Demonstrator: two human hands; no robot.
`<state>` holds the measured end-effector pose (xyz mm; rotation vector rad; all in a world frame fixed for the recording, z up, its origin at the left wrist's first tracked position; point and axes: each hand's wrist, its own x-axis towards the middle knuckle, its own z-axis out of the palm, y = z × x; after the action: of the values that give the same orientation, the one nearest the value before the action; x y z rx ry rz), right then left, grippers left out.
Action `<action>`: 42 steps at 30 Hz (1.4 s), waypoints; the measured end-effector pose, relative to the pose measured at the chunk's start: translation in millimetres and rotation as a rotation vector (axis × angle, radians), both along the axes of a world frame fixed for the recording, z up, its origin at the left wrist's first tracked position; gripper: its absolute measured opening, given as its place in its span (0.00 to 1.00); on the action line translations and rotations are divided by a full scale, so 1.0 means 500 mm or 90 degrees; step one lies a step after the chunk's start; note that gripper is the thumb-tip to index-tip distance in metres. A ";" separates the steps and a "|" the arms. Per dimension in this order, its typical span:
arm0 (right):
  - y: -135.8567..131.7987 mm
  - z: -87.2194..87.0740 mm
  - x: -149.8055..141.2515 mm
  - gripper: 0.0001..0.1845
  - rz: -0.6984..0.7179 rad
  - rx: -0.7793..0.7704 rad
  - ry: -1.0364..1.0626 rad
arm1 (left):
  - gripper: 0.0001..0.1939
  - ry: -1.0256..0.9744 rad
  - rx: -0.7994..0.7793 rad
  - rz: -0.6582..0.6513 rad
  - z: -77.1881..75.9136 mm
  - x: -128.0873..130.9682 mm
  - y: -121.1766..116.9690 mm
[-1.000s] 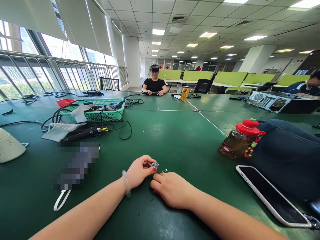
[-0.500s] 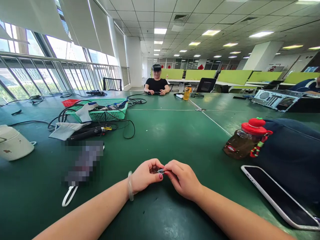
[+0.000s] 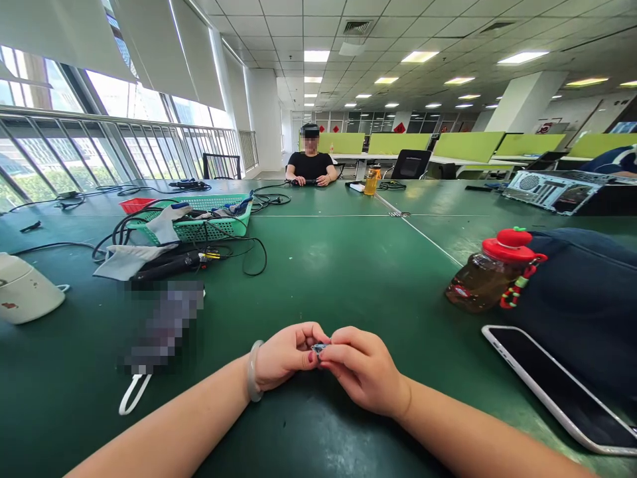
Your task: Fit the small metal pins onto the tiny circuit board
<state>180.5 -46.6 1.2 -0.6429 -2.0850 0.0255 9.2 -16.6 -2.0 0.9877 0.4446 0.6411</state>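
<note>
Between the fingertips of my left hand (image 3: pixel 286 356) is a small grey-blue part (image 3: pixel 319 347) with fine detail, too small to name. That hand is closed in a pinch, and a pale bangle (image 3: pixel 255 370) circles its wrist. My right hand (image 3: pixel 369 368) meets it from the right, its thumb and fingers pressed together at the part's right side. Whatever the right fingertips pinch is hidden by the fingers. Both hands are just above the green table (image 3: pixel 318 272), close to its near side.
To the left are a green basket (image 3: pixel 219 228) with gloves and cables, a blurred dark object (image 3: pixel 166 325) with a white strap, and a cream-coloured container (image 3: pixel 27 289). On the right stand a red-lidded bottle (image 3: pixel 478 282), dark bag (image 3: pixel 587 305) and phone (image 3: pixel 557 392). A person (image 3: pixel 310 162) sits opposite.
My right hand has risen from the table to the part in my left hand. The small white frame-shaped piece beside it no longer shows on the table. My left hand still pinches the part.
</note>
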 end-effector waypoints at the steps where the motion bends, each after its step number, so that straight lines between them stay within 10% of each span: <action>1: -0.002 0.000 -0.001 0.06 0.004 0.009 -0.001 | 0.18 -0.013 -0.012 -0.013 0.000 -0.001 -0.001; 42: -0.019 0.019 -0.002 0.05 -0.011 0.019 0.070 | 0.21 -0.022 -0.007 -0.088 -0.001 -0.005 0.000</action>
<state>179.8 -55.9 11.0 -0.6267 -1.9707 0.0189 6.9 -16.4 -2.6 0.9861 0.3455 0.5303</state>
